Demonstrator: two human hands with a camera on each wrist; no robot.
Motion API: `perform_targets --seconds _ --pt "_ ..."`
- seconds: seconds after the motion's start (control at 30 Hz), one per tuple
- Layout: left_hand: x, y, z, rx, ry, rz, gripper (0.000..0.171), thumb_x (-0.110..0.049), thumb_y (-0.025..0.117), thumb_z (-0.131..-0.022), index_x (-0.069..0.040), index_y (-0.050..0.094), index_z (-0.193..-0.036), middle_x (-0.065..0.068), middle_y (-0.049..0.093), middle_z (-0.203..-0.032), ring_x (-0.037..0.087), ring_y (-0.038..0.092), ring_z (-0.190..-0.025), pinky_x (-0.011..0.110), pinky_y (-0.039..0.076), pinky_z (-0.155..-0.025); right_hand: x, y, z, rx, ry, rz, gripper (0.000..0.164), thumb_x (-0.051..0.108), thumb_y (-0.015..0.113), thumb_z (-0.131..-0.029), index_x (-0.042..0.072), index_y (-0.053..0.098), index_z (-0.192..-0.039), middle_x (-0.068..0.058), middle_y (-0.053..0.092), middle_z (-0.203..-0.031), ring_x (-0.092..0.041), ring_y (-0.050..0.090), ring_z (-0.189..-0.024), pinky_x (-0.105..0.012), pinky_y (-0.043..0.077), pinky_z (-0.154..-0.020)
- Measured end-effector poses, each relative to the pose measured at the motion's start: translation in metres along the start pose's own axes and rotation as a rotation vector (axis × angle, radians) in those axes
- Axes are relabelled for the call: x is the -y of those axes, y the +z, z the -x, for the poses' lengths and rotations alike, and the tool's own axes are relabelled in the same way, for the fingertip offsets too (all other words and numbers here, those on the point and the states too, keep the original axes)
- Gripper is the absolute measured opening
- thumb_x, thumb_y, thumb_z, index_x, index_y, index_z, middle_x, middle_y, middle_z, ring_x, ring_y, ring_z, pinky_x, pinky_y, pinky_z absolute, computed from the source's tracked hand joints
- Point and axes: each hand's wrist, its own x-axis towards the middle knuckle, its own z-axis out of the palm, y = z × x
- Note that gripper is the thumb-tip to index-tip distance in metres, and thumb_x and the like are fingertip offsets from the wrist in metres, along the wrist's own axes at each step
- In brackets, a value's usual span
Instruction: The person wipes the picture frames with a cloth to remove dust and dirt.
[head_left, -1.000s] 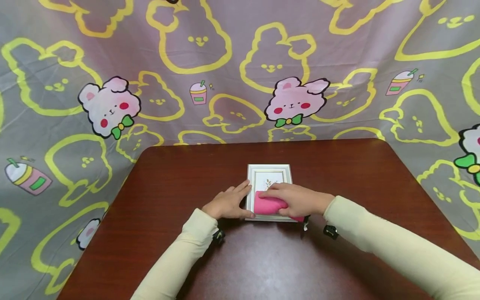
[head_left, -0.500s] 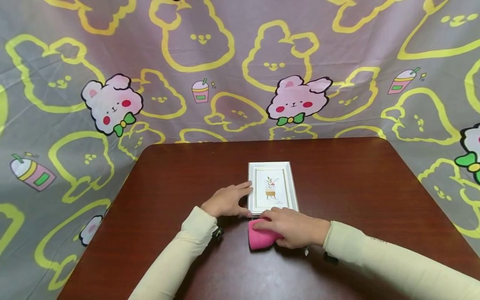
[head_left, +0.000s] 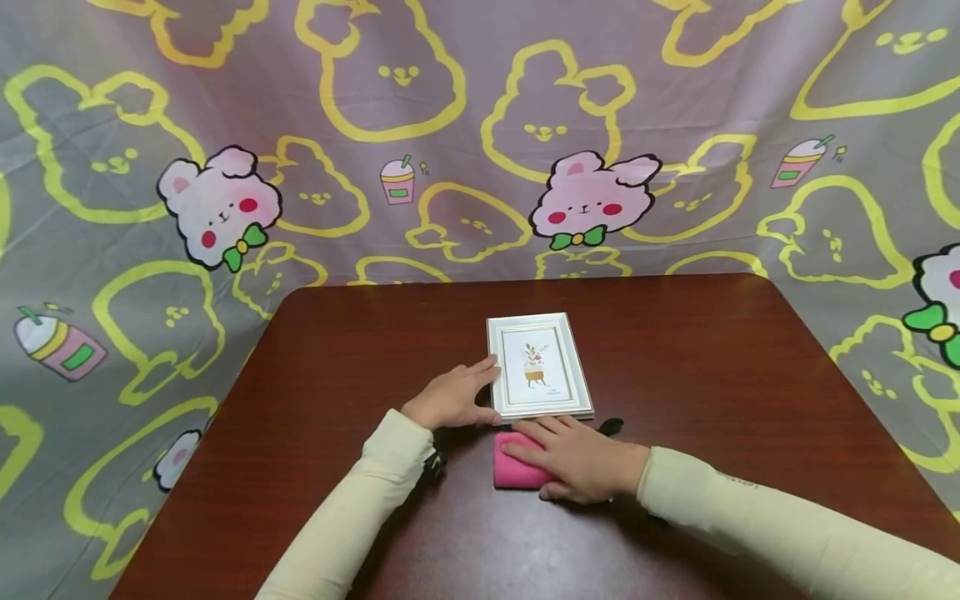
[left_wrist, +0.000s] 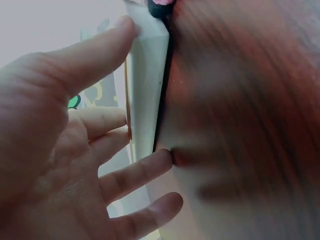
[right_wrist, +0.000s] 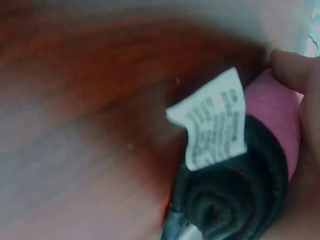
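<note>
A white picture frame [head_left: 585, 375] with a gold inner line and a plant picture lies face up on the table. My left hand [head_left: 452, 398] rests at its left side, fingers at the edge and thumb at the near corner. The left wrist view shows that thumb against the frame's side [left_wrist: 147, 75], the fingers mostly straight. Just in front of the frame, my right hand [head_left: 581, 457] holds a rolled pink cloth [head_left: 517, 467], fingers over the far side and thumb at the near side. Its rolled end shows black backing and a white label [right_wrist: 215, 125].
The dark brown table [head_left: 360, 350] has a rounded back edge. A black tail-like piece [head_left: 611, 427] sticks out beyond my right hand. Behind and along the sides hangs a grey curtain [head_left: 450, 100] with yellow bear outlines and bunny faces.
The pink cloth came off the frame's picture toward me and now lies on the table before it. The frame has shifted slightly away and to the left. My left hand stays beside it.
</note>
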Motion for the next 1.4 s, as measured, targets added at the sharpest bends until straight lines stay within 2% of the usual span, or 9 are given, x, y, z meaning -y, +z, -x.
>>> perform_targets --seconds 0.23,0.37,0.57,0.67,0.8,0.93,1.03,1.2,1.4 --pt "0.002 -0.007 0.003 0.047 -0.055 -0.004 0.078 -0.047 0.065 -0.079 -0.023 0.03 -0.144 -0.005 0.019 -0.154 0.03 0.036 -0.132 0.045 0.039 -0.1 0.007 0.005 -0.009 0.004 0.02 0.027 0.075 0.053 0.049 -0.086 0.025 0.017 -0.148 -0.011 0.024 -0.151 -0.03 0.025 -0.137 -0.052 0.028 -0.105" --pt "0.002 -0.007 0.003 0.049 -0.049 0.001 0.078 -0.046 0.064 -0.08 -0.021 0.027 -0.145 -0.004 0.016 -0.155 0.032 0.035 -0.132 0.046 0.039 -0.1 0.007 0.004 -0.01 0.015 0.034 0.032 0.076 0.055 0.048 -0.085 0.026 0.016 -0.148 -0.01 0.024 -0.151 -0.029 0.026 -0.137 -0.051 0.029 -0.105" --pt "0.004 -0.004 0.004 0.021 -0.025 0.026 0.079 -0.047 0.063 -0.08 -0.021 0.027 -0.145 -0.003 0.017 -0.155 0.031 0.036 -0.132 0.043 0.038 -0.101 0.001 -0.008 -0.006 0.022 0.034 -0.111 0.068 0.054 0.045 -0.089 0.029 0.019 -0.147 -0.007 0.023 -0.152 -0.028 0.026 -0.137 -0.052 0.029 -0.105" --pt "0.006 -0.005 0.005 -0.003 -0.001 0.073 0.079 -0.048 0.063 -0.079 -0.019 0.029 -0.145 -0.002 0.021 -0.154 0.027 0.038 -0.132 0.041 0.038 -0.102 -0.006 -0.02 -0.004 -0.034 0.042 -0.168 0.06 0.049 0.045 -0.091 0.027 0.029 -0.144 -0.004 0.034 -0.147 -0.023 0.033 -0.133 -0.049 0.032 -0.104" --pt "0.008 -0.007 0.008 -0.069 0.015 0.104 0.076 -0.048 0.061 -0.081 -0.016 0.032 -0.143 0.001 0.029 -0.151 0.021 0.039 -0.132 0.04 0.038 -0.103 -0.023 -0.039 0.001 -0.169 0.08 -0.204 0.047 0.039 0.053 -0.09 0.02 0.048 -0.132 0.002 0.051 -0.131 -0.015 0.046 -0.122 -0.039 0.041 -0.099" --pt "0.01 -0.008 0.013 -0.163 0.026 0.038 0.069 -0.046 0.059 -0.083 -0.012 0.038 -0.14 0.006 0.037 -0.147 0.023 0.039 -0.132 0.041 0.036 -0.104 -0.051 -0.048 0.003 -0.25 0.168 -0.188 0.041 0.032 0.062 -0.085 0.018 0.057 -0.124 0.0 0.057 -0.123 -0.015 0.05 -0.115 -0.036 0.044 -0.095" --pt "0.007 -0.011 0.017 -0.223 0.037 0.007 0.066 -0.044 0.059 -0.083 -0.01 0.043 -0.137 0.008 0.041 -0.144 0.024 0.04 -0.13 0.04 0.036 -0.104 -0.075 -0.048 0.004 -0.242 0.261 -0.197 0.043 0.028 0.066 -0.081 0.018 0.058 -0.122 -0.001 0.058 -0.122 -0.016 0.049 -0.112 -0.037 0.044 -0.094" --pt "-0.004 -0.019 0.022 -0.249 0.056 0.007 0.061 -0.042 0.058 -0.085 -0.011 0.045 -0.136 0.005 0.044 -0.142 0.021 0.042 -0.129 0.037 0.036 -0.105 -0.107 -0.046 0.013 -0.191 0.391 -0.27 0.048 0.022 0.069 -0.079 0.013 0.057 -0.124 -0.006 0.053 -0.129 -0.022 0.045 -0.117 -0.043 0.043 -0.096" --pt "-0.02 -0.021 0.029 -0.335 0.147 -0.068 0.058 -0.041 0.06 -0.085 -0.008 0.049 -0.132 0.007 0.05 -0.137 0.023 0.047 -0.124 0.038 0.04 -0.101 -0.124 -0.042 0.02 -0.168 0.422 -0.222 0.062 0.029 0.072 -0.076 0.013 0.049 -0.132 -0.008 0.043 -0.141 -0.029 0.036 -0.127 -0.053 0.033 -0.1"
